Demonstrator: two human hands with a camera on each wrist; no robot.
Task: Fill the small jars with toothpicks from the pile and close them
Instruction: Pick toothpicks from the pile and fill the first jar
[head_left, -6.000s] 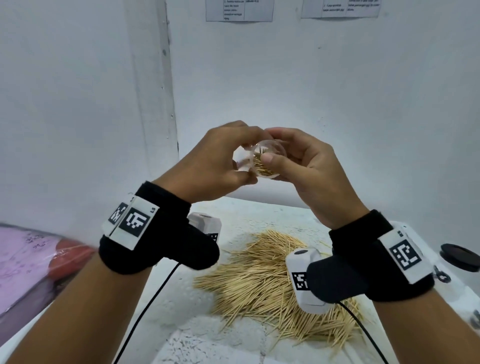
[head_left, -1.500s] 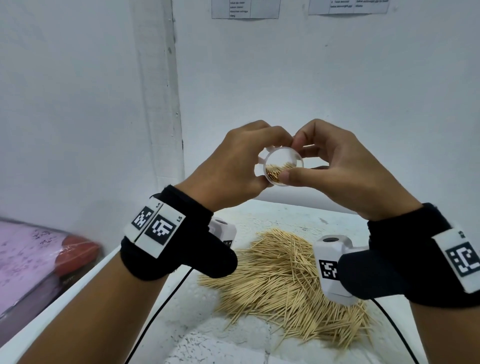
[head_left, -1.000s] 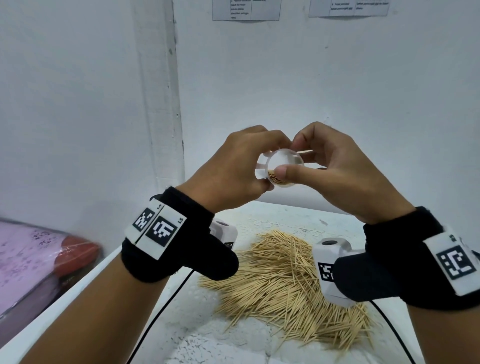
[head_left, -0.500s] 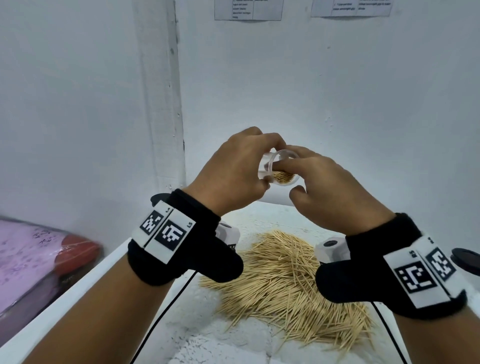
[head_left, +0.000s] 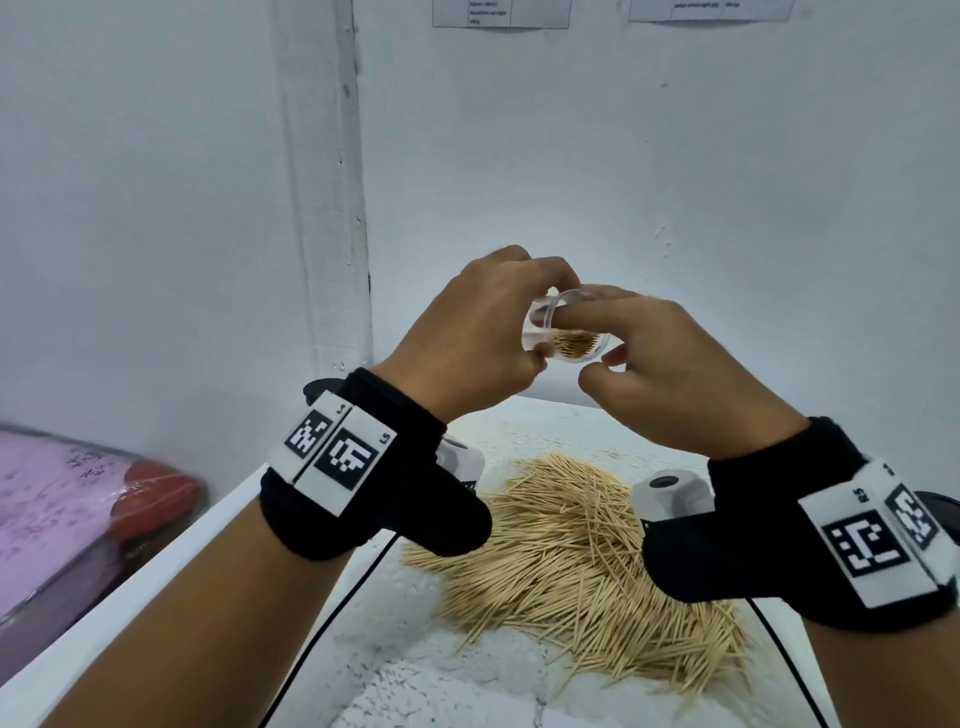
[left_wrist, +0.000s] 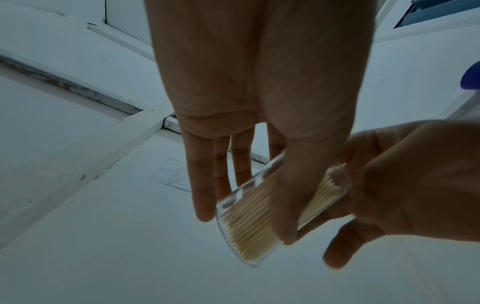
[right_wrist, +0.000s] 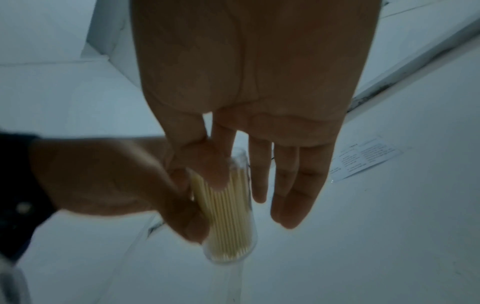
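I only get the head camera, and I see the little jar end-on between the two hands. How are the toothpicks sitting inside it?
Observer: In the left wrist view the toothpicks lie side by side along the jar, reaching its base.
Operator: How does the left hand grip it?
Observer: The left hand lays its thumb across the jar's side, fingers behind.
Operator: And the right hand's other fingers?
Observer: The right wrist view shows the right hand with three fingers straight, beside the jar, not round it.
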